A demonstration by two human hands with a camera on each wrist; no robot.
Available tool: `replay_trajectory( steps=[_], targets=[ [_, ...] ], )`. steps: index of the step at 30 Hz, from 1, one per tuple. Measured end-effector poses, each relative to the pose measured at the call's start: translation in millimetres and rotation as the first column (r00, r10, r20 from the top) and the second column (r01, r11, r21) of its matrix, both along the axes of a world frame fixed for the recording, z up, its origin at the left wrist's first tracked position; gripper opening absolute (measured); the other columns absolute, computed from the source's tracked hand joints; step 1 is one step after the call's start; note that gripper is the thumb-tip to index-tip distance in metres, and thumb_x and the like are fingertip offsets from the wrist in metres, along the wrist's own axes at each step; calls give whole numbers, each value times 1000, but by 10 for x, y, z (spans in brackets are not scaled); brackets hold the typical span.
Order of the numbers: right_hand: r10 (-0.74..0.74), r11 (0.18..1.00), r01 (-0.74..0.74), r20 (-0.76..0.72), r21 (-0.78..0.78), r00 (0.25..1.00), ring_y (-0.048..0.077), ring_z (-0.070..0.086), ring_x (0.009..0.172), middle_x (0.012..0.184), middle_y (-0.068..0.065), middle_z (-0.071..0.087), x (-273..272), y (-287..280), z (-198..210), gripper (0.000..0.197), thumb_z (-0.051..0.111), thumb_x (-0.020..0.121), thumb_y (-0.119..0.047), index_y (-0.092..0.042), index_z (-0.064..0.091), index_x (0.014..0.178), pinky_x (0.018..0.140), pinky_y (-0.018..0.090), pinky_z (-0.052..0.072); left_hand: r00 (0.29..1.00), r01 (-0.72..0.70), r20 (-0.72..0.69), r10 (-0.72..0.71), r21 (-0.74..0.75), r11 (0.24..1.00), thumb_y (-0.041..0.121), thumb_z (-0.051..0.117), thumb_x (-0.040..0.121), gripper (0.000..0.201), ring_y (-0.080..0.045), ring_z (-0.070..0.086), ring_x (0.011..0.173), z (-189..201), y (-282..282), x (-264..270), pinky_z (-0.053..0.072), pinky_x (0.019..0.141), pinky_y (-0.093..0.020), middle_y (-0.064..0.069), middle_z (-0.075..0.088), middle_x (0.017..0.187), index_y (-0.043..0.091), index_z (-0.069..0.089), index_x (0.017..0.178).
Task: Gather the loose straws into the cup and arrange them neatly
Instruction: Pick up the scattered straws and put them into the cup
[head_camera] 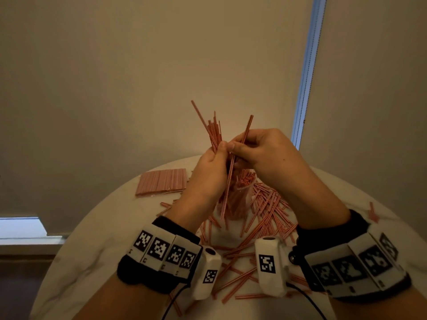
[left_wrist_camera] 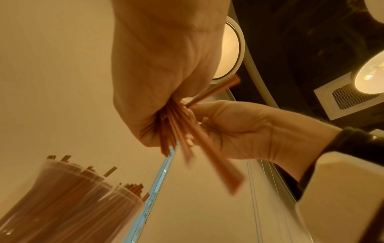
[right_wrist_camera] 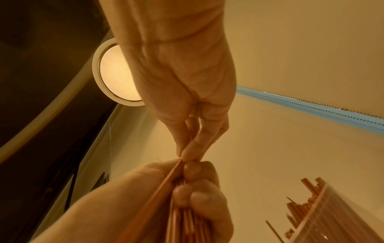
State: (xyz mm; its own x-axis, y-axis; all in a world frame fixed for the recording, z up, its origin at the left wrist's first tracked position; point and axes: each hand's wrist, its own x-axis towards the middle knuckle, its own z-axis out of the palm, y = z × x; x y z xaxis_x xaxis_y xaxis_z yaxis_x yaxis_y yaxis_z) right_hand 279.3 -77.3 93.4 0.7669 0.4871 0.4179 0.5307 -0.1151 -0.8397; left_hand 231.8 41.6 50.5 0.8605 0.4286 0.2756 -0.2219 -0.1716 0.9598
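Your left hand (head_camera: 209,172) grips a fanned bundle of straws (head_camera: 213,132) above the cup (head_camera: 239,195), while your right hand (head_camera: 261,153), touching the left, has its fingers (right_wrist_camera: 193,148) pinched on a single straw (head_camera: 246,131) beside that bundle. The clear cup stands on the round white surface (head_camera: 92,250) below both hands, partly hidden by them and already packed with upright straws. Loose straws (head_camera: 265,211) lie scattered around and right of the cup; a flat packet of straws (head_camera: 161,182) lies left of it.
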Motion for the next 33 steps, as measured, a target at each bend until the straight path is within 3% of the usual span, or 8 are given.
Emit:
replay_trajectory(
  steps=[8, 15, 18, 21, 24, 27, 30, 33],
  targets=[
    [-53, 999, 53, 40, 0, 998, 11, 72, 63, 76, -1, 74, 71, -25, -13, 11, 69, 92, -27, -16, 71, 95, 71, 32, 60, 996, 94, 3, -95, 28, 995, 52, 36, 107, 37, 2, 53, 48, -58, -25, -10, 43, 48, -17, 19, 56, 55, 28, 60, 122],
    [-20, 1000, 19, 76, 24, 997, 7, 61, 61, 79, 4, 70, 96, -93, 32, 10, 71, 91, -26, -17, 72, 96, 59, 30, 57, 967, 254, -15, -256, -73, 964, 57, 46, 101, 41, -6, 41, 55, -29, 86, -47, 36, 52, -23, 5, 53, 77, 19, 61, 101],
    [-108, 994, 107, 97, 17, 989, 6, 63, 71, 93, -5, 67, 110, -90, 25, 35, 73, 87, -41, -24, 63, 115, 66, 29, 55, 978, 198, -75, -195, 40, 979, 59, 47, 100, 38, -3, 48, 55, -15, 120, -69, 40, 55, -23, 4, 65, 88, 25, 62, 101],
    [-110, 993, 114, 159, -16, 981, 11, 62, 91, 113, -8, 57, 87, -65, 24, 59, 70, 81, -59, -37, 52, 132, 76, 29, 53, 982, 174, -102, -161, 145, 974, 56, 43, 103, 37, -6, 46, 53, -30, 87, -87, 38, 58, -30, 9, 54, 67, 24, 57, 94],
    [-83, 996, 90, 251, -14, 964, 8, 59, 84, 114, -9, 55, 52, -18, 16, 35, 70, 85, -51, -42, 65, 118, 75, 23, 47, 986, 143, -122, -112, 279, 950, 52, 42, 105, 35, -12, 46, 56, -35, 33, -71, 40, 62, -37, 8, 50, 63, 23, 59, 95],
    [-132, 982, 95, 238, 160, 962, 5, 64, 81, 93, -8, 69, 42, -9, 35, 10, 70, 91, -32, -26, 74, 98, 75, 30, 54, 982, 178, -113, -151, 300, 937, 52, 46, 103, 35, -12, 41, 51, -78, 22, -43, 37, 59, -36, 11, 47, 57, 23, 55, 86],
    [-178, 909, 100, 160, 404, 971, 11, 71, 79, 81, -2, 74, 75, -124, 118, 11, 71, 92, -23, -16, 73, 100, 74, 34, 61, 987, 155, -69, -145, 168, 974, 58, 50, 99, 40, -10, 41, 51, -113, 91, -25, 37, 53, -32, 11, 47, 58, 20, 57, 87],
    [-150, 920, 99, 107, 379, 983, 16, 73, 72, 78, 3, 75, 129, -242, 160, 22, 76, 87, -22, -11, 66, 103, 66, 31, 61, 998, 66, 6, -66, -122, 990, 61, 53, 96, 39, -7, 41, 51, -84, 201, 3, 38, 49, -23, 11, 44, 62, 22, 57, 91]
  ],
)
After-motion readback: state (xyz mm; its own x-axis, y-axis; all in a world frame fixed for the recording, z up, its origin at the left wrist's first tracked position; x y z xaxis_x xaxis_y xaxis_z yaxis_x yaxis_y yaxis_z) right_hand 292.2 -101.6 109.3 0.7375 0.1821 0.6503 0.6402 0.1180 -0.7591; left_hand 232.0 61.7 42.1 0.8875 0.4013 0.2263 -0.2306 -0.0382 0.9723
